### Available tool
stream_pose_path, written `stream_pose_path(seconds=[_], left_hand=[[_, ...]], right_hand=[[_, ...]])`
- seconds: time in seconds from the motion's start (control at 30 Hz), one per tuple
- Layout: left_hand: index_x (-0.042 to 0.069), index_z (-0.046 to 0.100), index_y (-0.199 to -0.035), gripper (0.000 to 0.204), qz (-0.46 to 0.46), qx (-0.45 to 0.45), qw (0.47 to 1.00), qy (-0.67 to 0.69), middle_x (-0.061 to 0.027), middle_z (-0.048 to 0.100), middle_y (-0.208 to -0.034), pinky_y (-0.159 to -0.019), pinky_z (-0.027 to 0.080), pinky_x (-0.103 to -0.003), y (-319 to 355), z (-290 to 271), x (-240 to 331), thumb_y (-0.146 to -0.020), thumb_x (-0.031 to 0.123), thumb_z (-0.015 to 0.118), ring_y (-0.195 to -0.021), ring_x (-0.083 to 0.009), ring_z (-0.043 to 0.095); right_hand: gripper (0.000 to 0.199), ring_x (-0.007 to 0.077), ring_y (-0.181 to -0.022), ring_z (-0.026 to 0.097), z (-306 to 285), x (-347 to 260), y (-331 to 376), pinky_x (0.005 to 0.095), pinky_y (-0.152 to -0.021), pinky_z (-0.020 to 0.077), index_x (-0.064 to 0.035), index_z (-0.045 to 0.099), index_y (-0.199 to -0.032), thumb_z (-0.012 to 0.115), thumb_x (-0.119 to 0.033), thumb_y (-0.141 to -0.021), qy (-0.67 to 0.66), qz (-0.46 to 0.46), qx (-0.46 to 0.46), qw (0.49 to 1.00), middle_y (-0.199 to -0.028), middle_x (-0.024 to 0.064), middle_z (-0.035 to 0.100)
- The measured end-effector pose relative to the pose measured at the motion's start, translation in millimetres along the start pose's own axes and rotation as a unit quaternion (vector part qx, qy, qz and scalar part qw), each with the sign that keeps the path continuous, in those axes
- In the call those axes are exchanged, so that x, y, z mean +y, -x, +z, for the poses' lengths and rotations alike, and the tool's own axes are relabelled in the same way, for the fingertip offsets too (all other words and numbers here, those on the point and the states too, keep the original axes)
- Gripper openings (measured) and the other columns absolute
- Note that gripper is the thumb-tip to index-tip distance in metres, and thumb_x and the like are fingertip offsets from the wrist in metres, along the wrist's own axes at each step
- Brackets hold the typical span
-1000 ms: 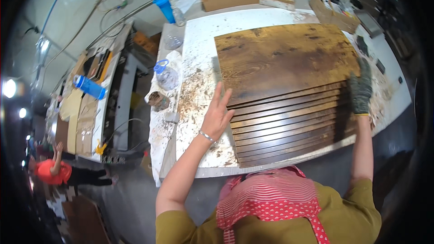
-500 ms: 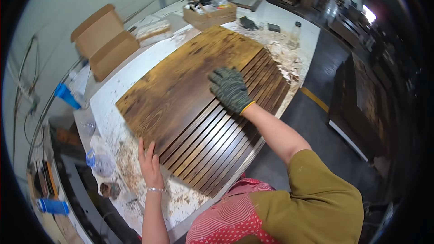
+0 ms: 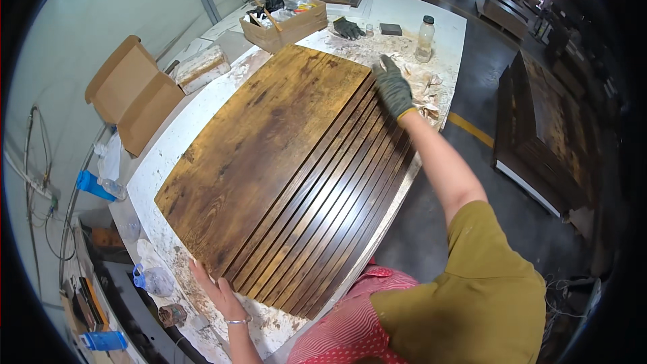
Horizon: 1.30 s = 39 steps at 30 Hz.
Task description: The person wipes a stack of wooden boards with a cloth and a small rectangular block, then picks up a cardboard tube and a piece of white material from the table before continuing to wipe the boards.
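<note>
Dark brown wood-grain boards (image 3: 246, 138) lie overlapped in a stepped fan, the broad face of the top one showing and the others reduced to narrow strips toward my body. My right hand (image 3: 393, 87), in a grey-green knitted glove with a yellow cuff, is at the far right end of the boards, fingers stretched out and holding nothing. Bare except for a bracelet, my left hand (image 3: 221, 294) rests by the near left end of the boards with its fingers extended. Whether its fingertips press on the board ends is hard to see.
The boards lie on a stained white table (image 3: 445, 34). Along its far side are a carton of supplies (image 3: 286, 27), a spare glove (image 3: 348, 28), a dark block (image 3: 391, 29) and a glass bottle (image 3: 424, 40). An opened cardboard box (image 3: 131, 94) stands left; more boards (image 3: 546, 128) are stacked right.
My gloved right hand has moved from the middle of the top board to the far right end. My left hand stays by the near left end, and the view has shifted.
</note>
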<state>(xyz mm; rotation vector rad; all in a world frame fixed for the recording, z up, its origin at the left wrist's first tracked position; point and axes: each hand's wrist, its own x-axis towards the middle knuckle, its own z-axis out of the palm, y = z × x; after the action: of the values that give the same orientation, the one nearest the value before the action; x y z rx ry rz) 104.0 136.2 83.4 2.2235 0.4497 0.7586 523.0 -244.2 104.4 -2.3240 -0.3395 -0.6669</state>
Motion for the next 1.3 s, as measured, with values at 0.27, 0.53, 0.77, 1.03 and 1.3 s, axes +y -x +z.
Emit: stream_pose_path(seconds=[0.27,0.53,0.77,1.03,1.3], left_hand=[[0.003,0.012,-0.148,0.073,-0.26,0.045,0.964,0.005,-0.0146,0.011,-0.154,-0.114,0.007,-0.038,31.0,21.7,2.4,-0.096,0.05,0.034,-0.142,-0.0273,0.01],[-0.008,0.016,-0.143,0.067,-0.312,0.113,0.943,-0.013,-0.02,0.015,-0.152,-0.114,0.009,-0.034,35.8,36.2,7.6,-0.099,0.039,0.034,-0.141,-0.0281,0.014],[-0.002,0.017,-0.145,0.074,-0.282,0.124,0.951,0.011,-0.0161,0.016,-0.153,-0.114,0.01,-0.034,33.7,34.4,1.2,-0.096,0.05,0.037,-0.141,-0.0272,0.015],[-0.004,0.036,-0.138,0.055,-0.29,0.108,0.95,0.048,-0.0172,0.035,-0.145,-0.113,0.017,-0.034,49.4,43.5,-27.3,-0.099,0.036,0.036,-0.135,-0.0258,0.03],[-0.006,0.011,-0.144,0.067,-0.22,0.065,0.964,0.133,-0.0228,0.016,-0.151,-0.114,0.011,-0.032,54.4,43.0,-1.8,-0.098,0.033,0.04,-0.141,-0.029,0.015]], right_hand=[[0.044,0.0251,-0.128,0.041,29.1,87.3,-15.1,0.0315,-0.109,0.0294,-0.0138,0.043,-0.137,0.033,-0.009,-0.095,0.076,-0.073,-0.25,0.963,-0.141,0.0094,0.043],[0.04,0.0287,-0.118,0.049,26.8,85.7,-8.8,0.0355,-0.102,0.0369,-0.0174,0.048,-0.132,0.036,-0.014,-0.094,0.126,-0.135,-0.185,0.965,-0.132,0.0113,0.051],[0.039,0.0308,-0.114,0.053,24.6,80.6,-13.5,0.0367,-0.099,0.0397,-0.017,0.05,-0.13,0.036,-0.013,-0.094,0.102,-0.134,-0.201,0.965,-0.128,0.0137,0.054],[0.042,0.0238,-0.132,0.036,24.0,124.6,-9.2,0.0344,-0.111,0.0249,-0.0057,0.046,-0.134,0.03,-0.023,-0.099,0.002,-0.077,-0.153,0.985,-0.141,0.0152,0.041],[0.041,0.0265,-0.122,0.047,-9.9,-95.0,59.6,0.0347,-0.103,0.0365,-0.004,0.05,-0.128,0.059,-0.015,-0.089,-0.174,-0.136,-0.099,0.97,-0.129,0.013,0.052]])
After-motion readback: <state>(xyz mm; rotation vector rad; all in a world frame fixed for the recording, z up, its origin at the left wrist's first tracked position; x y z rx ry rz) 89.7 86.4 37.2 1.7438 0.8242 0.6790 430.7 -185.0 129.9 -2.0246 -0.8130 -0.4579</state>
